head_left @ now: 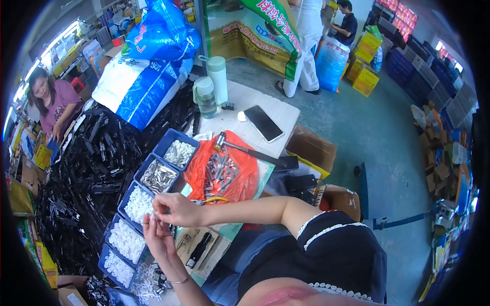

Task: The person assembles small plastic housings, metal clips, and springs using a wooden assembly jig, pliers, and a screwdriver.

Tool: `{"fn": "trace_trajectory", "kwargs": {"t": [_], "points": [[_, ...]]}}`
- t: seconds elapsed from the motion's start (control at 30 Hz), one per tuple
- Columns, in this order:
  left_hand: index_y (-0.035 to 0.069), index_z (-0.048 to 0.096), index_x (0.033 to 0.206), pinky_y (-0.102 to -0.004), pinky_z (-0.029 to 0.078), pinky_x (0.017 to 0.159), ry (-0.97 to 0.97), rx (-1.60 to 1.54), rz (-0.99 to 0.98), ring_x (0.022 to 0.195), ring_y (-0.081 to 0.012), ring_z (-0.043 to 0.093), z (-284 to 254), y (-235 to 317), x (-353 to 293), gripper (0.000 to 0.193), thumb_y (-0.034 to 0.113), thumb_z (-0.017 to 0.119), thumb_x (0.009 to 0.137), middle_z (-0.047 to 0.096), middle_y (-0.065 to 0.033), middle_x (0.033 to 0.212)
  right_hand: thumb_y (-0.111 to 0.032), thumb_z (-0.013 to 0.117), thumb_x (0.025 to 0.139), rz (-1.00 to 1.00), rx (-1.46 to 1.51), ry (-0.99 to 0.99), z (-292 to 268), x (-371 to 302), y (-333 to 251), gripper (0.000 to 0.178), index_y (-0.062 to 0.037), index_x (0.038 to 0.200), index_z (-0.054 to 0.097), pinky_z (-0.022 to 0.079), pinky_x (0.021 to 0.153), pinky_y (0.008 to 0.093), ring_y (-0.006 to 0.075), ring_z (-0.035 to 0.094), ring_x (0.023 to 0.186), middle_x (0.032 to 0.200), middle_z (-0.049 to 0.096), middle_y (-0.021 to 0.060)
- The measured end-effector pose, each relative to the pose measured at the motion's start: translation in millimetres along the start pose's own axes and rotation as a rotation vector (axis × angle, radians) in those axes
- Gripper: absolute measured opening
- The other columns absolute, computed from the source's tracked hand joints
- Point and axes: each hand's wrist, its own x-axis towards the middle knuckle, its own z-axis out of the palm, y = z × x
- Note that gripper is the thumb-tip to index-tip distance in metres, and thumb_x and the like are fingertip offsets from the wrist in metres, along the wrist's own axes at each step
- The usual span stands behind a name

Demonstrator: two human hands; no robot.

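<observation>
My left hand (159, 238) and my right hand (177, 209) meet over the row of blue bins, their fingertips almost touching. Both are closed in a pinch, and whatever sits between the fingers is too small to make out. Just beyond them is a blue bin of small white plastic parts (139, 204). Other bins in the row hold more white parts (126, 239) and shiny metal pieces (158, 176). A pair of yellow-handled pliers (214, 199) lies beside my right wrist. On the wooden board (212, 250) near my left forearm rests a black part (199, 250).
Grey pins (220, 171) lie on a red plastic bag (242, 153), with a hammer (250, 151) across it. Behind stand a phone (263, 123) and two bottles (205, 97). Black parts (87, 183) heap up at left. A person (58, 104) sits beyond them.
</observation>
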Motion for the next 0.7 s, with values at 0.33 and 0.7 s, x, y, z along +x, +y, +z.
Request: {"fn": "trace_trajectory", "kwargs": {"t": [0.33,0.7], "points": [[0.005,0.053,0.109,-0.0288,0.055,0.079,0.005,-0.237,-0.03,0.094,-0.0203,0.063,7,-1,-41,0.018,0.004,0.047,0.093,0.062,-0.0126,0.105,-0.001,0.061,0.079,-0.152,-0.139,-0.115,6,-15,-29,0.015,-0.0013,0.077,0.045,0.048,0.063,0.0295,0.0211,0.058,0.071,0.082,0.055,0.0092],[0.004,0.049,0.102,-0.0249,0.053,0.074,0.111,0.097,0.302,0.083,-0.0152,0.062,6,-5,-56,0.016,-0.002,0.054,0.088,0.06,-0.0087,0.094,-0.005,0.063,0.079,-0.106,-0.254,-0.087,14,-19,-35,0.01,-0.003,0.082,0.054,0.047,0.06,0.0305,0.0234,0.062,0.07,0.075,0.06,0.0079]]}}
